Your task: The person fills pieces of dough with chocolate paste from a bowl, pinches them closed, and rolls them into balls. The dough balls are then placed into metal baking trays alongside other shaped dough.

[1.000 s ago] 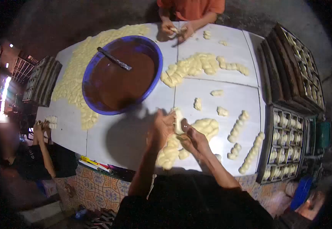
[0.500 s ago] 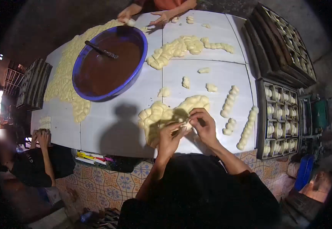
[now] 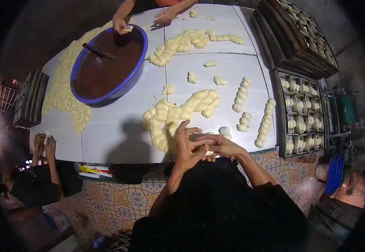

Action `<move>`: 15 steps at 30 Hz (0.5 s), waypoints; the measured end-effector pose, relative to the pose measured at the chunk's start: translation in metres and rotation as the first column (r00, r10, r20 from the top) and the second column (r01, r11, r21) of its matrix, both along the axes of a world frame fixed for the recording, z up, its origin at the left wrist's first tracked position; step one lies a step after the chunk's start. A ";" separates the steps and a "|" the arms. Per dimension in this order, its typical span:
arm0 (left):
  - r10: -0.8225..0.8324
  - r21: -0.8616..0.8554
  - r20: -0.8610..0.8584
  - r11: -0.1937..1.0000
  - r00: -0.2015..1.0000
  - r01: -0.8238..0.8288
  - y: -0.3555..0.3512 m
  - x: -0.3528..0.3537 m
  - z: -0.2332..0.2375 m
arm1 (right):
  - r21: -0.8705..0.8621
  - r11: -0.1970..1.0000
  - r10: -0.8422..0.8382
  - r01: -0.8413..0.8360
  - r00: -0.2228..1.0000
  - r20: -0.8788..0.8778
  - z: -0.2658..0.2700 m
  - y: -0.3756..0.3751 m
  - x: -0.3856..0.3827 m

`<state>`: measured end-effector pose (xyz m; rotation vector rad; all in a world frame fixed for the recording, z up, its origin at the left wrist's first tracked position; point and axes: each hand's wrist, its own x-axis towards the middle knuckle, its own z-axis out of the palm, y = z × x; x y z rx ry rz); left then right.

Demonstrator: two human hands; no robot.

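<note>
Both hands, the left hand (image 3: pixel 186 148) and the right hand (image 3: pixel 223 147), have moved nearer to the body since the last frame, and now they meet above the near edge of the bench (image 3: pixel 182 77). At the far side, another person's hand (image 3: pixel 120 26) has come over the rim of the blue basin (image 3: pixel 128 84). Between the two hands is a small piece of dough (image 3: pixel 209 153), mostly covered by fingers. Right grip is bent around this piece; left grip has its fingers partly spread, and I cannot tell if it also grasps. Just beyond the hands lies a large lump of dough (image 3: pixel 201 101). Near the right hand is a dough ball (image 3: pixel 224 131); farther right, a row of dough balls (image 3: pixel 265 124) lies beside the filled tray (image 3: pixel 281 134).
</note>
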<state>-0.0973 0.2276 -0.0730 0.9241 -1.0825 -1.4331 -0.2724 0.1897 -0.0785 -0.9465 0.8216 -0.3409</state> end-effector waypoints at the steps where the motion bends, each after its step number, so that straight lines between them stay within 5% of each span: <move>1: 0.017 0.020 -0.038 1.000 0.999 -0.016 0.003 0.000 0.006 | -0.005 1.000 -0.007 0.008 0.999 0.039 0.006 0.002 -0.002; 3: 0.176 -0.175 0.044 0.971 0.983 -0.166 0.007 0.001 -0.003 | -0.495 0.868 -0.128 0.042 0.982 -0.141 0.003 -0.009 -0.005; 5: 0.352 -0.094 -0.027 0.931 0.936 -0.353 0.008 0.006 -0.009 | -0.433 0.867 -0.315 0.248 0.945 -0.089 -0.015 -0.017 0.000; 7: 0.438 0.061 -0.004 0.897 0.899 -0.437 0.008 0.019 -0.013 | -0.359 0.931 -0.198 0.070 0.922 -0.333 -0.028 -0.031 -0.002; 8: 0.464 0.066 -0.011 0.884 0.886 -0.463 0.011 0.025 -0.019 | -0.400 0.916 -0.154 0.033 0.948 -0.277 -0.075 -0.036 -0.014; 11: 0.546 0.066 0.039 0.834 0.837 -0.547 0.027 0.041 -0.032 | -0.745 0.664 -0.324 -0.063 0.873 -0.363 -0.045 -0.027 -0.010; 12: 0.560 0.091 0.053 0.822 0.827 -0.563 0.030 0.046 -0.034 | -0.813 0.560 -0.263 -0.157 0.898 -0.354 -0.044 -0.029 -0.008; 13: 0.573 0.116 0.070 0.808 0.817 -0.577 0.033 0.049 -0.034 | -0.760 0.594 -0.126 -0.263 0.903 -0.411 -0.040 -0.025 -0.008; 15: 0.603 0.176 0.049 0.780 0.796 -0.601 0.038 0.049 -0.036 | -0.788 0.493 -0.241 -0.369 0.813 -0.531 -0.037 -0.010 0.001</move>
